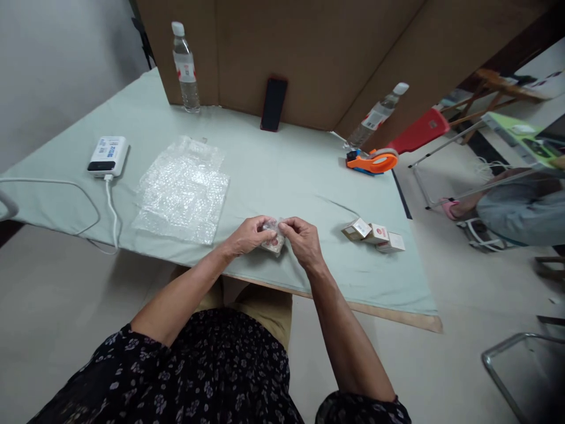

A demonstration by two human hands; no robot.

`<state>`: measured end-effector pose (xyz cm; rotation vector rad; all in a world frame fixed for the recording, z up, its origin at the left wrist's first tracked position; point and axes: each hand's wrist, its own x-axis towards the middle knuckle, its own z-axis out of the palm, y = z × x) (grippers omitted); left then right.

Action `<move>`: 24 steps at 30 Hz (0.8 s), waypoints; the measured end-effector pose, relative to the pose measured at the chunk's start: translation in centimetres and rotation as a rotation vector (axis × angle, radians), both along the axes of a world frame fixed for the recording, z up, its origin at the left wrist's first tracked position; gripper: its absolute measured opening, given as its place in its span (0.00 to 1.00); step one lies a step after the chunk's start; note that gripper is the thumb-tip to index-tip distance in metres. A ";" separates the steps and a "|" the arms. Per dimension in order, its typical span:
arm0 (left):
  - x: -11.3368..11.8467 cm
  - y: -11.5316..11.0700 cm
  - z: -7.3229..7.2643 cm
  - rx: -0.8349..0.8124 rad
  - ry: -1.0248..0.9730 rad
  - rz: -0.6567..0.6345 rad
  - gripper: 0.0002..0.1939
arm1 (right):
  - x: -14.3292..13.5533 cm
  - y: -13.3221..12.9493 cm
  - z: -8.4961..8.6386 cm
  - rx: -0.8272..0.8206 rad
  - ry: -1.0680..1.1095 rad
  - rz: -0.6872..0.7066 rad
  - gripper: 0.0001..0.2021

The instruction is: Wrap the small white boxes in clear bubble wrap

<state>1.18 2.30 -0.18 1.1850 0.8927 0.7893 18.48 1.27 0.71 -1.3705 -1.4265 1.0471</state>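
A small box wrapped in clear bubble wrap [274, 245] rests on the table near its front edge, between my hands. My left hand [251, 235] is closed on the package from the left, thumb and fingers at its top. From the right, my right hand [303, 240] pinches the top edge of the wrap between thumb and fingers. The fingers cover part of the package. Flat sheets of bubble wrap [183, 191] lie to the left of my left hand. On the right, several small printed boxes [375, 233] stand in a row.
An orange tape dispenser [373, 161] sits at the right. Water bottles [185, 70] and a dark phone [274, 103] stand by the cardboard screen [309, 53]. A white power bank [109, 156] with a cable [111, 206] is at left. Another person's leg [507, 194] shows at right.
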 end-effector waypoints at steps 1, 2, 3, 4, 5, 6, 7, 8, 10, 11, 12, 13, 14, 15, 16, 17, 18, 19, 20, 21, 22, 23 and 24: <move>0.2 0.0 -0.3 0.024 0.005 0.016 0.16 | -0.2 -0.5 0.0 0.016 -0.029 -0.011 0.09; 0.3 -0.1 -0.6 0.046 0.002 0.033 0.17 | -0.4 -0.9 -0.1 0.034 -0.055 -0.024 0.08; 0.5 -0.2 -0.9 0.065 -0.004 0.050 0.18 | -0.5 -1.3 -0.3 0.055 -0.077 -0.040 0.08; 0.7 -0.4 -1.2 0.082 -0.010 0.071 0.18 | -0.7 -1.7 -0.5 0.082 -0.095 -0.060 0.08; 0.9 -0.6 -1.5 0.099 -0.010 0.097 0.18 | -0.9 -2.1 -0.7 0.115 -0.109 -0.080 0.08; 1.0 -0.8 -1.8 0.116 -0.005 0.124 0.18 | -1.1 -2.4 -1.0 0.150 -0.123 -0.099 0.08; 1.2 -1.0 -2.0 0.130 0.002 0.150 0.18 | -1.2 -2.6 -1.2 0.185 -0.136 -0.113 0.08; 1.3 -1.2 -2.1 0.141 0.009 0.171 0.18 | -1.3 -2.8 -1.5 0.216 -0.150 -0.118 0.08; 1.3 -1.5 -2.1 0.159 0.021 0.197 0.18 | -1.5 -2.9 -1.8 0.252 -0.167 -0.111 0.09; 1.2 -1.6 -2.1 0.168 0.028 0.203 0.19 | -1.5 -3.0 -1.9 0.255 -0.171 -0.103 0.08; 1.2 -1.7 -2.0 0.176 0.034 0.201 0.19 | -1.5 -3.0 -2.0 0.253 -0.172 -0.097 0.08; 1.0 -1.8 -1.9 0.180 0.038 0.194 0.20 | -1.5 -2.9 -2.1 0.249 -0.173 -0.091 0.08; 0.9 -1.8 -1.8 0.180 0.039 0.188 0.20 | -1.5 -2.9 -2.1 0.244 -0.177 -0.088 0.08; 0.8 -1.7 -1.7 0.177 0.038 0.183 0.20 | -1.4 -2.8 -2.1 0.243 -0.183 -0.086 0.07; 0.7 -1.7 -1.7 0.172 0.037 0.180 0.20 | -1.3 -2.7 -2.0 0.247 -0.192 -0.080 0.07; 0.7 -1.7 -1.6 0.167 0.039 0.184 0.19 | -1.2 -2.5 -1.9 0.256 -0.204 -0.064 0.07; 0.6 -1.7 -1.6 0.163 0.046 0.192 0.18 | -1.1 -2.4 -1.8 0.270 -0.221 -0.038 0.07; 0.6 -1.7 -1.5 0.158 0.054 0.202 0.17 | -0.9 -2.3 -1.7 0.285 -0.246 -0.005 0.08; 0.6 -1.7 -1.5 0.153 0.061 0.208 0.16 | -0.8 -2.1 -1.6 0.302 -0.279 0.029 0.08; 0.6 -1.7 -1.4 0.148 0.066 0.212 0.16 | -0.6 -2.0 -1.5 0.318 -0.320 0.058 0.08; 0.6 -1.7 -1.4 0.143 0.069 0.217 0.15 | -0.5 -2.0 -1.4 0.332 -0.364 0.076 0.08; 0.6 -1.7 -1.4 0.138 0.068 0.221 0.15 | -0.4 -1.9 -1.4 0.346 -0.407 0.080 0.09; 0.7 -1.8 -1.4 0.133 0.065 0.226 0.14 | -0.3 -1.9 -1.4 0.364 -0.444 0.074 0.09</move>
